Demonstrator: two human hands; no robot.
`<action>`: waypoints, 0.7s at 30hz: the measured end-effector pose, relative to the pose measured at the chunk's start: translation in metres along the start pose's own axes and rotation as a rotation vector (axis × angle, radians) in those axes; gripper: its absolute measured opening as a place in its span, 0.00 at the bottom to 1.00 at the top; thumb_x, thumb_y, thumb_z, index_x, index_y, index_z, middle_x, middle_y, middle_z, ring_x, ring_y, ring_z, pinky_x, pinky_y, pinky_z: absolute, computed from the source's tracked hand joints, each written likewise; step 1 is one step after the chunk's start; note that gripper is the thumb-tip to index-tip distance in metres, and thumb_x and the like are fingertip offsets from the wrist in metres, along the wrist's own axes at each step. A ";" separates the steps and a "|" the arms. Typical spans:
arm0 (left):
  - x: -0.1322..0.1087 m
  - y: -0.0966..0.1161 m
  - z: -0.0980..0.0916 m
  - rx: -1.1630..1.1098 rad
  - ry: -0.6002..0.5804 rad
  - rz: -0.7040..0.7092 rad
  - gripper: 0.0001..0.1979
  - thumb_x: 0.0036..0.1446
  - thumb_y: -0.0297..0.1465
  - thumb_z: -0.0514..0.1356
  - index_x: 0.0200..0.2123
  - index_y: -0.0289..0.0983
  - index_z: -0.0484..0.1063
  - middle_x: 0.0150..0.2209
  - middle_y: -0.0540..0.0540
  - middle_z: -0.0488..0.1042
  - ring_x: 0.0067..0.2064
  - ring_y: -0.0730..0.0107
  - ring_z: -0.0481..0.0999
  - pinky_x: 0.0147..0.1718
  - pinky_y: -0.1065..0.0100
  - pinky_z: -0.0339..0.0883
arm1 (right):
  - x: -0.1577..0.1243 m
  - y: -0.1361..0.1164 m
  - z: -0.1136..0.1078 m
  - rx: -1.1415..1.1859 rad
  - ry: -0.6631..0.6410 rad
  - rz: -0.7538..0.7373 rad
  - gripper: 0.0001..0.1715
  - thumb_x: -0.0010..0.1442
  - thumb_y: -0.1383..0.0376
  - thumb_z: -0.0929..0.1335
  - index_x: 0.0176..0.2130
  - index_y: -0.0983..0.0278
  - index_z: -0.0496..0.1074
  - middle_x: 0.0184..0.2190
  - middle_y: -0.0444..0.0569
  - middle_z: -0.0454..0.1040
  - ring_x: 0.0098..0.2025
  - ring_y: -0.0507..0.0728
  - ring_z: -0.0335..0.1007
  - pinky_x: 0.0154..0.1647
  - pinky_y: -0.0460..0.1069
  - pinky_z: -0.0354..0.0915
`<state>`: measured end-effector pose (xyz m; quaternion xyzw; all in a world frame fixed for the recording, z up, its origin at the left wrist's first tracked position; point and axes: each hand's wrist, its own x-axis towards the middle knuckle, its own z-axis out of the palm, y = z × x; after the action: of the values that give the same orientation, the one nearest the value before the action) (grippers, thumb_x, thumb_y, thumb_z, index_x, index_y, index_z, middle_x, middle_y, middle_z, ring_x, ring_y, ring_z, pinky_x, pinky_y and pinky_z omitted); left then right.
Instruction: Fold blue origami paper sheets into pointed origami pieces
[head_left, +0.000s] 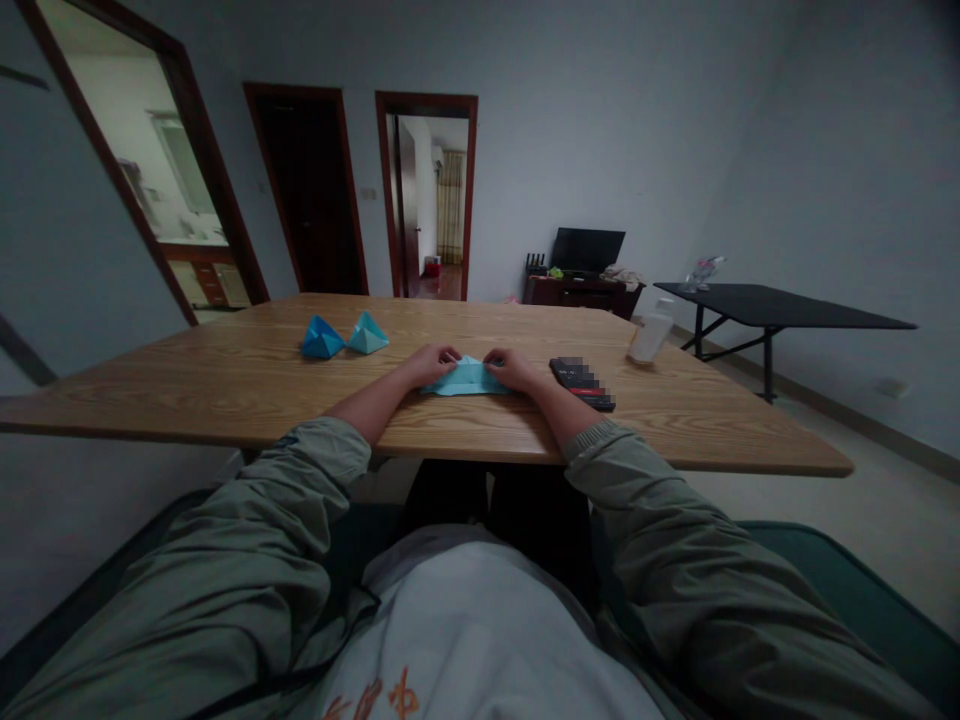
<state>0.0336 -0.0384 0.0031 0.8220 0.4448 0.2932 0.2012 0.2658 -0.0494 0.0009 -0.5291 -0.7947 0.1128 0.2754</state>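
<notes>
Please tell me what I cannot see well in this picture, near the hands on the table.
- Blue paper: head view, the left hand and right hand hide its middle, so those folds are unseen.
- Black object: head view, pixel blur covers its top, so its kind is unclear.
- Clear cup: head view, too small to see any contents.

A home — likely a dining room, wooden table (187,385), TV (587,250) on a cabinet (570,294), curtain (451,205) beyond

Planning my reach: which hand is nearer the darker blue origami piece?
Left. The left hand lies right of the darker blue origami piece; the right hand lies farther right, beyond the folded paper.
</notes>
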 end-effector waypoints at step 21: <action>-0.004 -0.016 -0.010 0.347 -0.028 0.008 0.13 0.53 0.30 0.57 0.40 0.39 0.80 0.39 0.44 0.79 0.40 0.64 0.75 0.43 0.68 0.67 | -0.001 0.014 -0.004 -0.207 0.085 0.144 0.18 0.57 0.64 0.68 0.48 0.63 0.71 0.40 0.51 0.76 0.38 0.56 0.70 0.38 0.47 0.63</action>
<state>0.0153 -0.0330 0.0005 0.8501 0.4828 0.2014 0.0615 0.2790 -0.0448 -0.0029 -0.6146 -0.7497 0.0272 0.2440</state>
